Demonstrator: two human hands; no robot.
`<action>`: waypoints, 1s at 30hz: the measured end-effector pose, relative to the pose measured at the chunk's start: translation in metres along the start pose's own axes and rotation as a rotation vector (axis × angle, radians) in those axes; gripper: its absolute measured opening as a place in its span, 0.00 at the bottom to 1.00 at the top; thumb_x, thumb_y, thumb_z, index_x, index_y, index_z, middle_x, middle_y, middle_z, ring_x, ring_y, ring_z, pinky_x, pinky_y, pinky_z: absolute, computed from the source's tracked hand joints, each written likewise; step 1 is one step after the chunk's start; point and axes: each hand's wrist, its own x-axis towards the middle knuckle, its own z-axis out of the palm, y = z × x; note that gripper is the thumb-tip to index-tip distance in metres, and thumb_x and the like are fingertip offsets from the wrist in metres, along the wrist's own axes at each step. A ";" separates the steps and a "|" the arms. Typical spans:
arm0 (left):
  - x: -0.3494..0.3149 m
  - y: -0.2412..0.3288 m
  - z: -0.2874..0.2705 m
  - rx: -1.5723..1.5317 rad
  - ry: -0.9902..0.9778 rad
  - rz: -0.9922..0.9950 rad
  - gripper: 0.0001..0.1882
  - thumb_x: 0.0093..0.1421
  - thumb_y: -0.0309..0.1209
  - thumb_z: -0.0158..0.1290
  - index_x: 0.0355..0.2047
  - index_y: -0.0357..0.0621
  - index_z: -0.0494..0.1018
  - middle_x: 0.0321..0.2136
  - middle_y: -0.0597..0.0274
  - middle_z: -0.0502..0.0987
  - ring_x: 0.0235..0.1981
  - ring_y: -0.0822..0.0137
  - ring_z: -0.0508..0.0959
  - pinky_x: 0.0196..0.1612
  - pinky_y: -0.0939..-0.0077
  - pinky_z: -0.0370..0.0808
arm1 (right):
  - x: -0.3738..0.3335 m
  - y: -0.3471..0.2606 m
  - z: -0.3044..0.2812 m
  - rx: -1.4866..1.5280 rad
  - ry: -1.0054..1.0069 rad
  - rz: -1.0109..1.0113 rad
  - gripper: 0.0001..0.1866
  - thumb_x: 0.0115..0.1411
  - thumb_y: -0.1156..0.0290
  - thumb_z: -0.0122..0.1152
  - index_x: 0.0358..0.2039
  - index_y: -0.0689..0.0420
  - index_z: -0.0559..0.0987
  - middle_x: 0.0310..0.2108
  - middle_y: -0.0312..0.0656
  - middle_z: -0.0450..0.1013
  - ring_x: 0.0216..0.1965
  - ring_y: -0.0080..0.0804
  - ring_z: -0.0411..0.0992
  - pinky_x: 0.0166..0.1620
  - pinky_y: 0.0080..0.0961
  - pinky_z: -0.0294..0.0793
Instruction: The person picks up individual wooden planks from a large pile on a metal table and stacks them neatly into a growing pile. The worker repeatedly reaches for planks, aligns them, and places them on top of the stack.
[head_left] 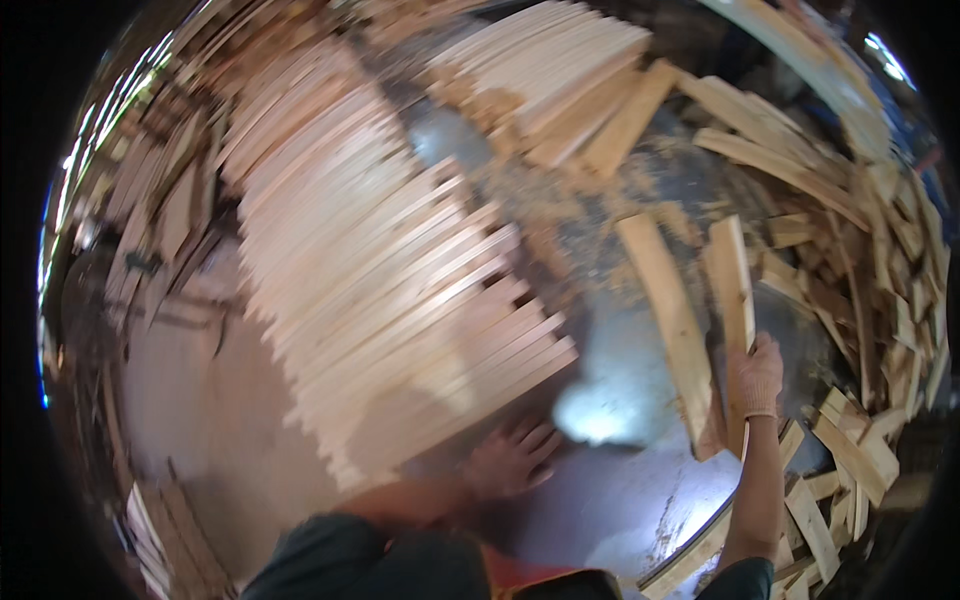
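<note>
Gripping a wooden slat (731, 280), right hand (756, 377) at its near end.

stacked wood slats (390, 270): they are showing pale cream with pinkish-tan edges.
slat in my right hand (735, 290): it is showing light yellow-tan with darker streaks.
my right hand (757, 377): I am wearing a pale pinkish knit glove.
my left hand (510, 458): it is looking reddish-pink.
floor (610, 400): it is showing grey dusted with tan sawdust.
my sleeves (340, 560): I am wearing dark green.
</note>
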 end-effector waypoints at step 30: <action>-0.341 -0.205 -0.112 -0.901 0.227 -1.213 0.31 0.66 0.52 0.58 0.62 0.46 0.75 0.56 0.48 0.80 0.57 0.48 0.79 0.61 0.57 0.75 | -0.378 -0.204 0.156 1.297 -0.367 0.287 0.52 0.67 0.54 0.72 0.79 0.64 0.52 0.48 0.37 0.75 0.45 0.26 0.72 0.45 0.26 0.74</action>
